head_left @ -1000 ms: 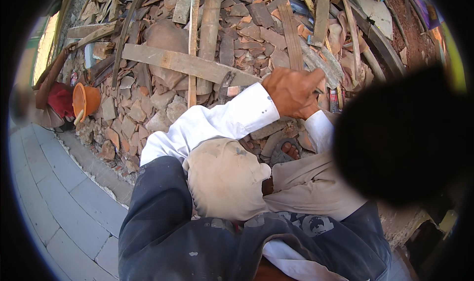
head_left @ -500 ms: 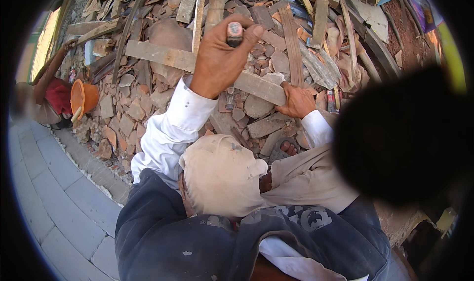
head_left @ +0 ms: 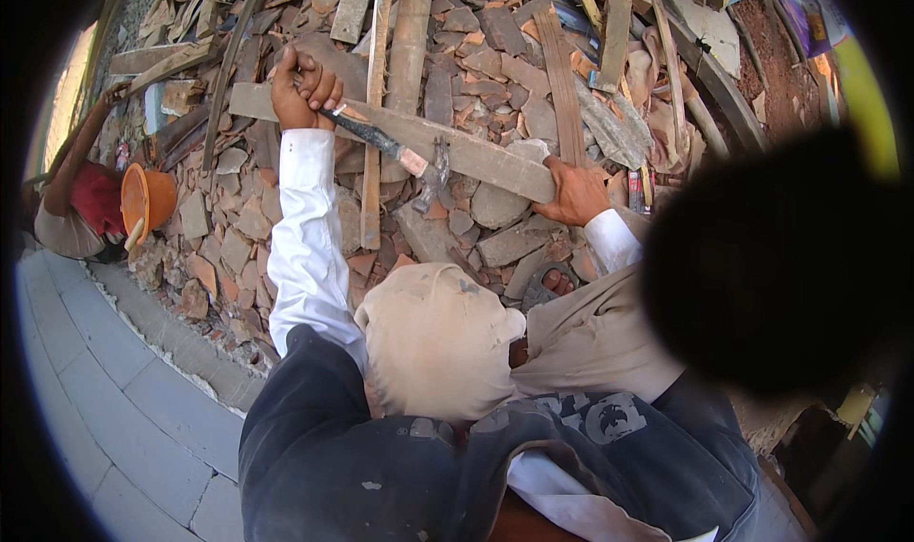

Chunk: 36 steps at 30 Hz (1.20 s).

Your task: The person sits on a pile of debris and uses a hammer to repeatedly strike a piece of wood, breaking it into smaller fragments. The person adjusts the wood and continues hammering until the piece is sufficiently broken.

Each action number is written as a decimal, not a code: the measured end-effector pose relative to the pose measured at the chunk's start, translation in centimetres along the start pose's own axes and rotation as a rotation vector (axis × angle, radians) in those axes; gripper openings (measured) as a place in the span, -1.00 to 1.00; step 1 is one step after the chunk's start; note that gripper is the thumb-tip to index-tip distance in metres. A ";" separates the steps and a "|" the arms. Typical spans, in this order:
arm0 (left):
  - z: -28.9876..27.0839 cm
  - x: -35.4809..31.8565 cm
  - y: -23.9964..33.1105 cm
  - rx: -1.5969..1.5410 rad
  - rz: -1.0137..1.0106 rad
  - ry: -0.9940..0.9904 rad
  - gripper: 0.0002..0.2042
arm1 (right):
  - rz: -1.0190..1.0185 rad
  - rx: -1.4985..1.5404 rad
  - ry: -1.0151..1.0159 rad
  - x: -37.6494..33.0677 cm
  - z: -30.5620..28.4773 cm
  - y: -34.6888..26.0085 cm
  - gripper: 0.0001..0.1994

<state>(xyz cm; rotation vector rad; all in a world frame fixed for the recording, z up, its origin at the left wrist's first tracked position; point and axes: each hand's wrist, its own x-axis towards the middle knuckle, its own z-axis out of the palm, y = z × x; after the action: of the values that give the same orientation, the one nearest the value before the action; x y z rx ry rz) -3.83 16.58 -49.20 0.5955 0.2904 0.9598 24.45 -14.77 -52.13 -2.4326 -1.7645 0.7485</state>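
Note:
My left hand [head_left: 305, 90] is closed round the far end of a claw hammer [head_left: 381, 144] with a dark handle. The hammer slants across a long grey wooden plank [head_left: 486, 164], its metal head at the plank's near edge; whether it grips a nail cannot be made out. At the plank's right end, my right hand [head_left: 574, 193] is wrapped round the wood. The plank lies slanted over broken tiles and crosses a narrow upright batten [head_left: 373, 175].
Broken tile rubble [head_left: 252, 223] surrounds the plank, with loose boards [head_left: 559, 85] beyond it. My sandalled foot [head_left: 550, 285] is close by on the rubble. At the left, another person [head_left: 81, 204] is beside an orange bucket [head_left: 149, 199], near grey paving [head_left: 105, 351].
My left hand has moved left, swinging the hammer's handle from upright to slanting leftward, while its head stays near the same spot. My right hand keeps its hold on the plank.

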 end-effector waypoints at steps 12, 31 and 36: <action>20.0 -6.6 -12.2 1.398 0.502 -0.344 -0.73 | 0.000 -0.021 -0.088 -1.0 0.3 0.2 -0.39; 15.5 -2.5 -5.4 0.718 0.234 0.131 -0.73 | -0.010 0.015 -0.018 -0.8 0.2 -0.1 -0.41; 17.9 -4.9 -8.0 0.880 0.389 0.027 -0.74 | -0.012 0.008 -0.025 -1.3 0.9 0.1 -0.38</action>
<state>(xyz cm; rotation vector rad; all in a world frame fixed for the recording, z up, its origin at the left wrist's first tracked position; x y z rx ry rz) 7.51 2.87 -39.65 1.4825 0.6464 1.1994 23.84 -16.19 -52.46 -2.4159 -1.7792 0.7866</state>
